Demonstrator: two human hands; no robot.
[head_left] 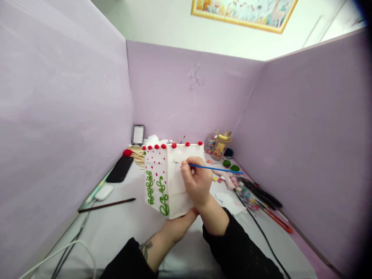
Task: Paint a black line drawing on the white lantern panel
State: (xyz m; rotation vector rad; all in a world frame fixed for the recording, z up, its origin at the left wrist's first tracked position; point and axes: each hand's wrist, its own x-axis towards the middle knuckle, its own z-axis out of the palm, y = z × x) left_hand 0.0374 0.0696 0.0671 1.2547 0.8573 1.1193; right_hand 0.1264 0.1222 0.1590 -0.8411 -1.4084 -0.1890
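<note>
The right hand [197,182] pinches a blue paintbrush [217,169], with its tip on the blank face of the white decorated box [162,182] and its handle pointing to 3 o'clock. The left hand [178,224] cups the box's bottom corner from 6 o'clock, thumb pressed to it, and holds it above the middle of the desk. A black phone [120,169] lies at the box's 9 o'clock, and a bead jar [210,144] stands at its 2 o'clock.

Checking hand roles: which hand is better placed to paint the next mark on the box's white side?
Probably right: the right hand holds the blue paintbrush against that side, while the left hand supports the box from below.
</note>
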